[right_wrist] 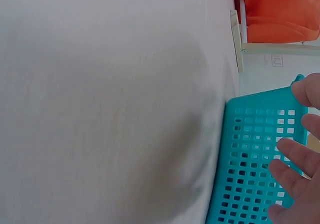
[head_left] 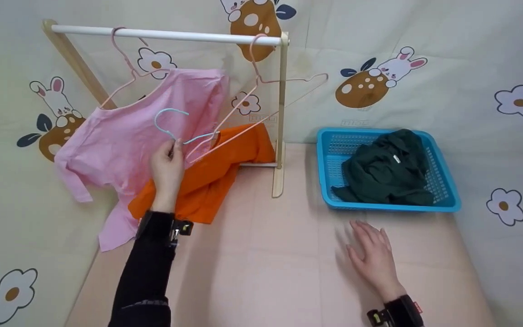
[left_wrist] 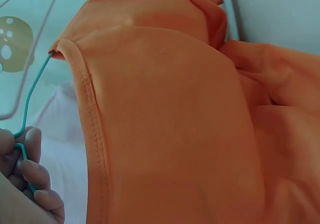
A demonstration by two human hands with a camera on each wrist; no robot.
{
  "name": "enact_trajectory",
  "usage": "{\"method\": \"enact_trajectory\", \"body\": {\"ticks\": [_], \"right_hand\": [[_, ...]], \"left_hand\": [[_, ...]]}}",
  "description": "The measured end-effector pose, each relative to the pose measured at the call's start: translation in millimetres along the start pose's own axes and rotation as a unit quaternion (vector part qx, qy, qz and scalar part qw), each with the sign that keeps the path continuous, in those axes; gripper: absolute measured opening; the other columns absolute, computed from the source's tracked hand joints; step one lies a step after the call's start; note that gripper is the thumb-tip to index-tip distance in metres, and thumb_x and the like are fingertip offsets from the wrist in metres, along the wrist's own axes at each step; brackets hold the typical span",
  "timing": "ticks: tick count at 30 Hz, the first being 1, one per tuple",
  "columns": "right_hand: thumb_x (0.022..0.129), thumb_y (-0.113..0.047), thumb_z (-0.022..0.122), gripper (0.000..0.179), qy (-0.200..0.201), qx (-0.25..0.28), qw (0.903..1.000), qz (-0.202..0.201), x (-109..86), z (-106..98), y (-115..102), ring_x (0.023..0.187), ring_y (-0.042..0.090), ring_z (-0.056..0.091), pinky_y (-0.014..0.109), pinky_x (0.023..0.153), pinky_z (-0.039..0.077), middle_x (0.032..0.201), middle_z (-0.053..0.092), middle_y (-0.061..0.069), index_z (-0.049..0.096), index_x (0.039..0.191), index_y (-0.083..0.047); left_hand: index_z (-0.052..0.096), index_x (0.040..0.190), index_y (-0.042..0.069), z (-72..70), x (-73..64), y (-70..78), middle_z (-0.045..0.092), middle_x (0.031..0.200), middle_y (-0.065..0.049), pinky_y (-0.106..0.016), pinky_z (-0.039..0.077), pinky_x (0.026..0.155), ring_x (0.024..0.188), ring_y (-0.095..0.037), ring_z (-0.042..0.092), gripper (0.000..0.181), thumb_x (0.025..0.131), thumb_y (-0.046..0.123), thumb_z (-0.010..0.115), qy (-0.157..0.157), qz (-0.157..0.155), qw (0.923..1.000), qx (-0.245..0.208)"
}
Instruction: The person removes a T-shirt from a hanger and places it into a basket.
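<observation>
My left hand (head_left: 167,170) pinches a light-blue wire hanger (head_left: 164,111) just under its hook, in front of the rack. An orange garment (head_left: 218,181) hangs from that hanger; in the left wrist view the hanger's arm (left_wrist: 30,97) runs into the garment's neckline. Behind it, a pink shirt (head_left: 130,136) hangs on a pink hanger (head_left: 123,56) from the rail. My right hand (head_left: 372,256) hovers over the table in front of the blue basket (head_left: 325,181), fingers spread and holding nothing. A dark green garment (head_left: 386,172) lies crumpled in the basket.
The rack has a white rail (head_left: 175,35) and wooden posts (head_left: 282,104). A bare pink hanger (head_left: 257,81) hangs at the rail's right end, close to the orange garment. Patterned cloth (head_left: 470,150) covers the walls behind; a pinkish cover (head_left: 270,263) lies over the table.
</observation>
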State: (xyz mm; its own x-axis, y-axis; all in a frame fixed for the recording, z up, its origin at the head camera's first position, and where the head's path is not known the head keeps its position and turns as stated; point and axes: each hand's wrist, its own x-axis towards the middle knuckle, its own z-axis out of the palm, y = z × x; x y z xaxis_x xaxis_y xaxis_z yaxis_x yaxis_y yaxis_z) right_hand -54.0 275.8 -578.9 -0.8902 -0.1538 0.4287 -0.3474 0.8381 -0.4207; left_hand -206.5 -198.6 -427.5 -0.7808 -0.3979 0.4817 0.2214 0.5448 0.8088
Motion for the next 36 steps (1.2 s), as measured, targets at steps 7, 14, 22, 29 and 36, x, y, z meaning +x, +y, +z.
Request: {"method": "enact_trajectory", "body": {"ticks": [7,14,22,29,36], "right_hand": [[0.078,-0.013,0.080,0.060,0.004,-0.002,0.9999,-0.011,-0.5,2.1,-3.1,0.125,0.037,0.050,0.068,0.104,0.025,0.133,0.059,0.016,0.059,0.134,-0.004],[0.079,-0.013,0.080,0.060,-0.008,-0.003,1.0000,-0.003,1.2,2.2,-6.9,0.126,0.036,0.049,0.067,0.105,0.025,0.134,0.058,0.016,0.059,0.134,-0.005],[0.079,-0.012,0.079,0.061,-0.007,0.016,0.9995,-0.025,17.7,4.3,-19.5,0.125,0.036,0.049,0.064,0.107,0.024,0.135,0.057,0.016,0.058,0.136,-0.006],[0.079,-0.009,0.080,0.067,0.011,0.049,0.9966,-0.065,49.0,0.5,-45.8,0.131,0.036,0.046,0.062,0.108,0.028,0.142,0.052,0.015,0.054,0.141,-0.008],[0.081,-0.010,0.080,0.076,0.023,0.074,0.9932,-0.087,81.0,-6.5,-72.6,0.140,0.032,0.036,0.055,0.108,0.035,0.155,0.038,0.011,0.044,0.148,-0.009]], "left_hand": [[0.065,0.075,-0.003,-4.9,-29.5,-22.7,0.065,0.074,-0.015,-0.020,0.038,0.061,0.065,-0.011,0.050,0.028,0.098,0.011,0.062,0.007,-0.014,0.9992,-0.036],[0.064,0.072,-0.004,-4.8,-55.1,-38.3,0.059,0.069,-0.015,-0.021,0.037,0.062,0.064,-0.012,0.047,0.026,0.096,0.006,0.064,0.037,0.036,0.9966,-0.065],[0.063,0.071,-0.004,-3.3,-82.1,-22.6,0.056,0.066,-0.014,-0.018,0.035,0.063,0.062,-0.018,0.048,0.019,0.087,-0.012,0.066,0.062,0.118,0.9892,-0.061],[0.066,0.075,-0.005,-3.7,-96.4,8.9,0.059,0.069,-0.016,-0.021,0.037,0.066,0.064,-0.026,0.050,0.016,0.079,-0.020,0.068,0.026,0.188,0.9771,-0.096],[0.074,0.085,0.003,0.5,-105.3,20.6,0.069,0.078,-0.008,-0.029,0.043,0.069,0.070,-0.023,0.058,0.015,0.079,-0.011,0.074,-0.036,0.254,0.9577,-0.130]]}}
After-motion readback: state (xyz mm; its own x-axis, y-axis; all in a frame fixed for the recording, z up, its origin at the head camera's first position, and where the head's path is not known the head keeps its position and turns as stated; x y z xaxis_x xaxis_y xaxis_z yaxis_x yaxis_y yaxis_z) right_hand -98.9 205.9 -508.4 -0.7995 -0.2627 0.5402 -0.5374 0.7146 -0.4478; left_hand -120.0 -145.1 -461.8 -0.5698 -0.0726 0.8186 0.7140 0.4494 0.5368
